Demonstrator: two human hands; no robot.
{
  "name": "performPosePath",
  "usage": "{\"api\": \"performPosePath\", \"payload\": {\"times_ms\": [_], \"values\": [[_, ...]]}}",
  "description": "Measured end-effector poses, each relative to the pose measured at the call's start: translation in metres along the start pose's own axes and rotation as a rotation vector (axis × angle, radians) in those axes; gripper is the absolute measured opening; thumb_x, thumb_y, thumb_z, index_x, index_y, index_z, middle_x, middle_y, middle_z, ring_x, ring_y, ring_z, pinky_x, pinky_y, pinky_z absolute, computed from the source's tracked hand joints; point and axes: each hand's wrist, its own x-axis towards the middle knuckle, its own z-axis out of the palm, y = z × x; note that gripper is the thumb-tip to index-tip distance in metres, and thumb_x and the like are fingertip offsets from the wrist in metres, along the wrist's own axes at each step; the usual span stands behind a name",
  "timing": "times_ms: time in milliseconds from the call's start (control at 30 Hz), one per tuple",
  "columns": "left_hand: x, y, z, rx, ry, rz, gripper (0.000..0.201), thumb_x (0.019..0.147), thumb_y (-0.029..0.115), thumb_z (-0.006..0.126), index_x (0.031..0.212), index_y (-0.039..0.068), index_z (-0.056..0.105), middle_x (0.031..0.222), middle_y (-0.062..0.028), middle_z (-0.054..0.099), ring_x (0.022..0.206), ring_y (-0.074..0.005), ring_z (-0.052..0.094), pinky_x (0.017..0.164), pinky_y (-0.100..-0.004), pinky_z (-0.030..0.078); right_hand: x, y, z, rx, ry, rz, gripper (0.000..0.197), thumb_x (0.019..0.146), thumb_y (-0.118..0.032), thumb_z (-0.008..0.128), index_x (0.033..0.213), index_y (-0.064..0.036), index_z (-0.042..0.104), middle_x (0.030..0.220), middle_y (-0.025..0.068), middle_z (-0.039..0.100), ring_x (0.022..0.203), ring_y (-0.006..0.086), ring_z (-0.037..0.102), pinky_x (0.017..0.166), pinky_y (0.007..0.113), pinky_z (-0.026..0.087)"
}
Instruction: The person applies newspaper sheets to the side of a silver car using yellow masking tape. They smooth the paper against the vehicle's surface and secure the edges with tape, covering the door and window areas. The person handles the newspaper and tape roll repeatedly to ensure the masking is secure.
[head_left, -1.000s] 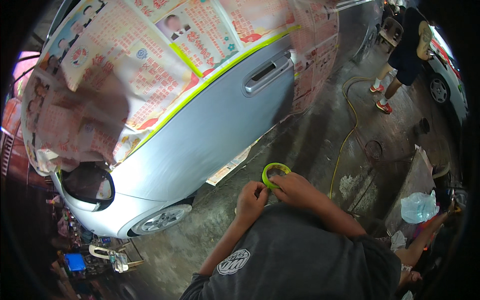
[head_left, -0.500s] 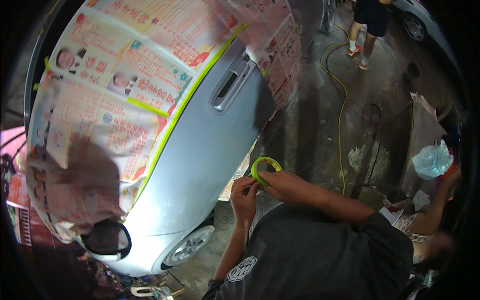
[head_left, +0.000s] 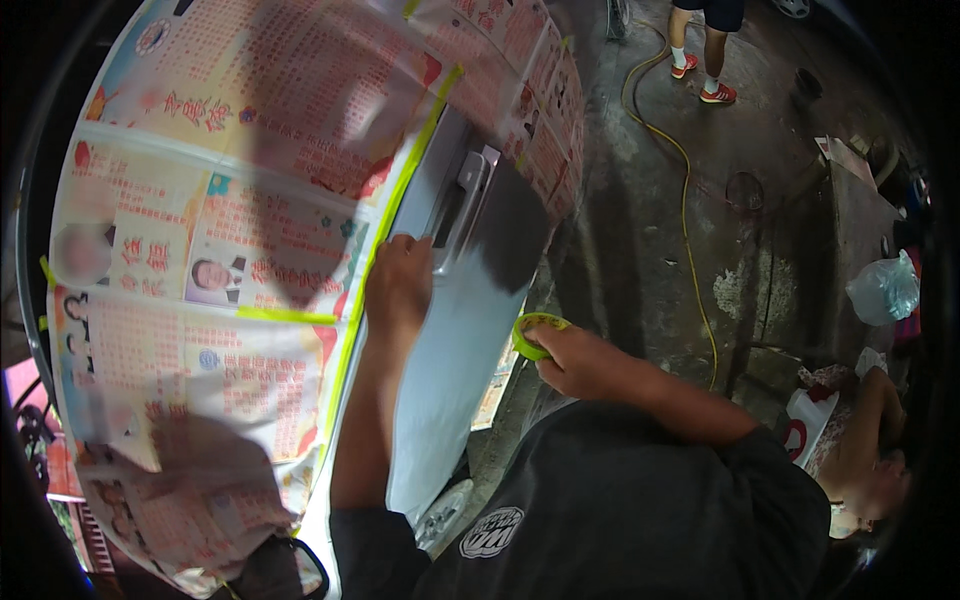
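Note:
My left hand [head_left: 398, 285] is up against a silver-grey car door [head_left: 435, 370], just beside the door handle [head_left: 470, 200] and the taped paper edge. Its fingers are bent together; whatever they may pinch is hidden. In my right hand [head_left: 580, 360] is a roll of yellow-green masking tape [head_left: 522, 340], held off the car's side, with the fingers through and around it. Large printed paper sheets [head_left: 150, 250] cover the car's upper part. A yellow-green tape strip [head_left: 428, 148] runs along their lower edge above the door.
A yellow hose [head_left: 687, 230] winds over the dark, stained floor [head_left: 640, 250]. Farther off stands a person [head_left: 712, 50] in red shoes. At the right, another person's bent arm [head_left: 860, 430] shows below a pale blue plastic bag [head_left: 884, 290]. The side mirror [head_left: 275, 570] sticks out at lower left.
My left hand has left the tape roll and moved up and left to the door by the handle. My right hand still holds the roll. The view has shifted.

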Motion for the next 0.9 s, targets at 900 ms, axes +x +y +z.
{"api": "performPosePath", "payload": {"times_ms": [900], "values": [[0.152, -0.093, 0.034, 0.483, -0.332, 0.662, 0.019, 0.088, 0.016, 0.066, 0.105, 0.011, 0.067, 0.095, -0.0093, 0.062, 0.095, -0.03, 0.062, 0.081, -0.0441, 0.05, 0.141, 0.033, 0.007, 0.384, 0.119, -0.02, 0.049, 0.097, -0.015, 0.061, 0.14, 0.0041, 0.047, 0.105, 0.0274, 0.068, 0.092, 0.0391, 0.072, 0.081, 0.047, 0.055]]}}
